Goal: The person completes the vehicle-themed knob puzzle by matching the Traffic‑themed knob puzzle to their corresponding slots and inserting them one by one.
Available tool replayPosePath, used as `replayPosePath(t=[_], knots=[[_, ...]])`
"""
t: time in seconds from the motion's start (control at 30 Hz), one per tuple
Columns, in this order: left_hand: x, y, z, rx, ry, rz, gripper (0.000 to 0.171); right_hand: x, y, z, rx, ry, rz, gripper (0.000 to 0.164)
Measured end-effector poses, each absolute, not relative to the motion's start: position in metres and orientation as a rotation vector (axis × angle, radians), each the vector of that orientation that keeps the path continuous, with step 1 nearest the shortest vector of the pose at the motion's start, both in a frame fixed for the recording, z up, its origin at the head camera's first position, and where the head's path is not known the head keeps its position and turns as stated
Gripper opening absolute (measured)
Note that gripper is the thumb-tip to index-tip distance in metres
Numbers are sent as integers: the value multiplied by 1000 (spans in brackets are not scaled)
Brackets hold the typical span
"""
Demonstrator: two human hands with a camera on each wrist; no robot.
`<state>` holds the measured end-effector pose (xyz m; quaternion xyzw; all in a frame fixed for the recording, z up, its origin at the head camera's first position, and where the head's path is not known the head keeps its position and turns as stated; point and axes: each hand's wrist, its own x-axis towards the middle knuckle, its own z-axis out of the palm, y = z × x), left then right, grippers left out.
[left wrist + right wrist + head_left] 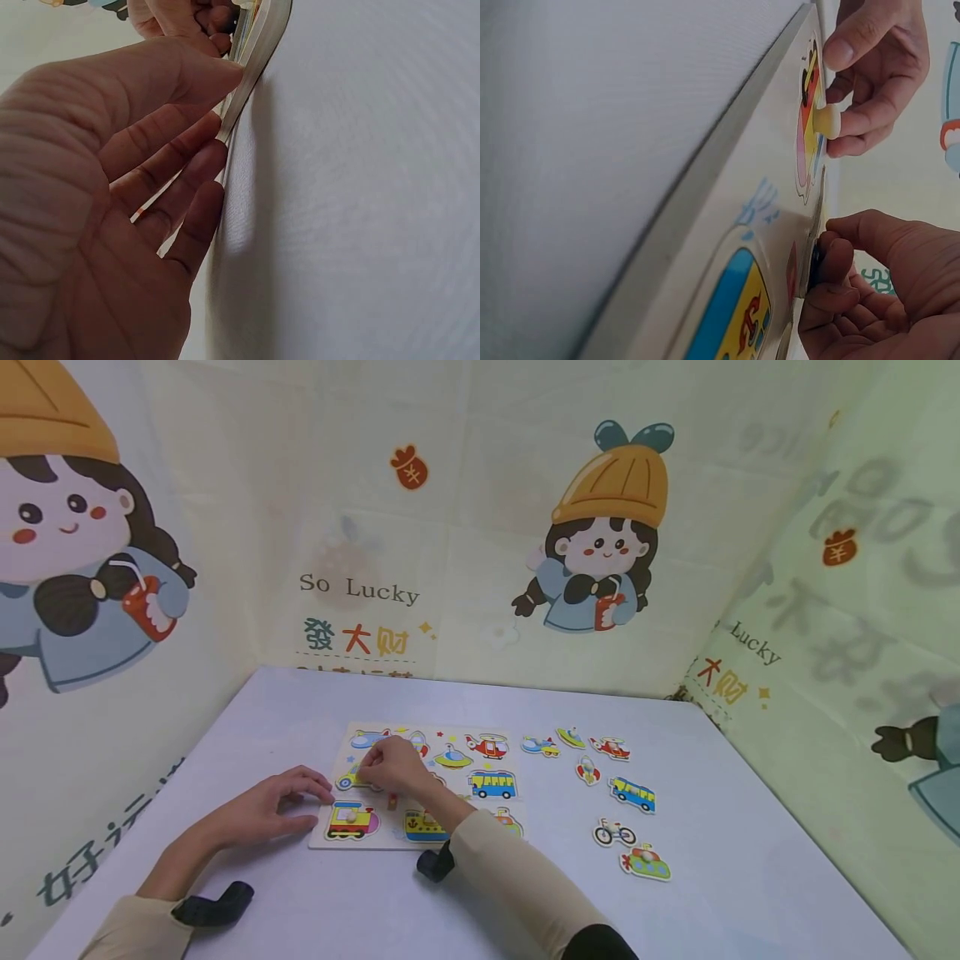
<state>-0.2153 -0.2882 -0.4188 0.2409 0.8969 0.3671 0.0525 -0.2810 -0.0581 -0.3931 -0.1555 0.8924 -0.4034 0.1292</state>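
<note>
A wooden peg puzzle board (322, 835) with vehicle pictures lies flat on the table. Over its left part, my right hand (393, 767) pinches a puzzle piece (805, 262) close to the board, mostly hidden by the fingers. A yellow-and-blue scooter shape (348, 779) shows beside the fingertips. My left hand (262, 810) is at the board's left edge, fingers loosely bent and holding nothing, its thumb tip right at the rim in the left wrist view. Near it, the train piece (352, 821) sits in the board, its pale knob (827, 121) sticking out.
Loose pieces lie right of the board: a plane (540, 746), flying saucer (571, 738), helicopter (611, 748), rocket (588, 771), bus (632, 795), bicycle (613, 833) and submarine (645, 863). Printed cloth walls (480, 652) enclose the white table (720, 877) behind and at the sides.
</note>
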Motion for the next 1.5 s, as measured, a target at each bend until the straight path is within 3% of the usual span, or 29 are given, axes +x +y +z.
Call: replayPosePath(t=[0.67, 1.5], knots=[[-213, -289, -421, 745, 2709, 1143, 27, -281, -59, -400, -452, 2606, -1155, 8], [-214, -286, -421, 712, 2735, 1127, 27, -291, -25, -400, -311, 2353, -1550, 24]])
